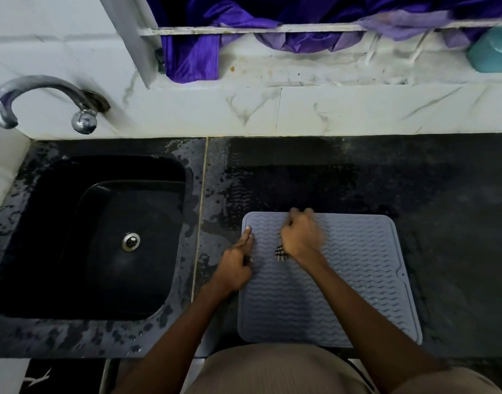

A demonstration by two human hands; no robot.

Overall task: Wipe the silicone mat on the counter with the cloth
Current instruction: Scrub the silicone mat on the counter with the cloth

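Note:
A grey-blue silicone mat (pixel 366 280) with a wavy ribbed surface lies flat on the dark counter (pixel 443 194), near its front edge. My right hand (pixel 302 237) is curled over the mat's far left part and grips a bunched black-and-white checked cloth (pixel 281 255); only a small piece of it shows below my palm. The hand is motion-blurred. My left hand (pixel 238 263) sits at the mat's left edge, an extended finger pressing on the rim while the other fingers are curled in.
A black sink (pixel 87 237) with a metal drain (pixel 131 241) is set into the wet counter on the left, under a chrome tap (pixel 45 100). Behind runs a white marble-tiled wall and ledge with purple fabric (pixel 193 52) and a teal container (pixel 491 49).

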